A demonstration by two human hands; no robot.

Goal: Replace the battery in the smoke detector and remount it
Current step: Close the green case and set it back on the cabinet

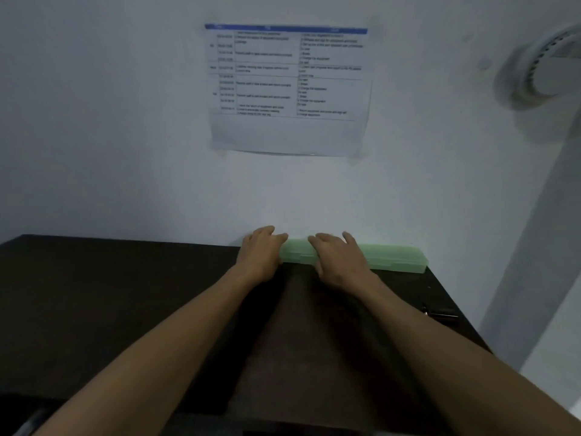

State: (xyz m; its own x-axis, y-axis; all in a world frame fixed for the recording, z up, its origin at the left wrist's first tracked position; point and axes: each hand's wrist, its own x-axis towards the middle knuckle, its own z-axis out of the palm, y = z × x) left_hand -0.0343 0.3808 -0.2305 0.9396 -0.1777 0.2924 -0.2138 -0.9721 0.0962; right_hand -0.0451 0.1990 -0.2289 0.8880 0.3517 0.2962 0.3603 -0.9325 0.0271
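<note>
both my arms reach out over a dark table [94, 309]. the top is flat and smooth, with a faint wood look, and it is almost black.

at the far edge, right against the wall, lies a long green box [393, 258]. it is thin and straight, made of see-through plastic, pale like mint. it has a lid with a small clasp on the front side.

my left hand [261, 253] lies on the left end of the box. the fingers are spread a bit and bent down over the top. my right hand [341, 258] lies on the box too, a bit further along. its fingers point to the left and curl over the top edge. both hands are resting on the box with loose, half-open fingers. i cannot tell if they really squeeze it or just touch it.

the smoke detector [547, 67] is up on the white wall, far to the right and well above my hands. it is round and white, with small slits around its rim. it looks blurry at the picture's edge.

a sheet of paper [289, 89] is stuck on the wall above the box. it is white with a blue strip on top and a table of tiny words that i cannot read. its bottom edge curls a little.

near the right edge of the table lie some small dark things [440, 313]. they are shiny in one spot, but i cannot tell what they are.
</note>
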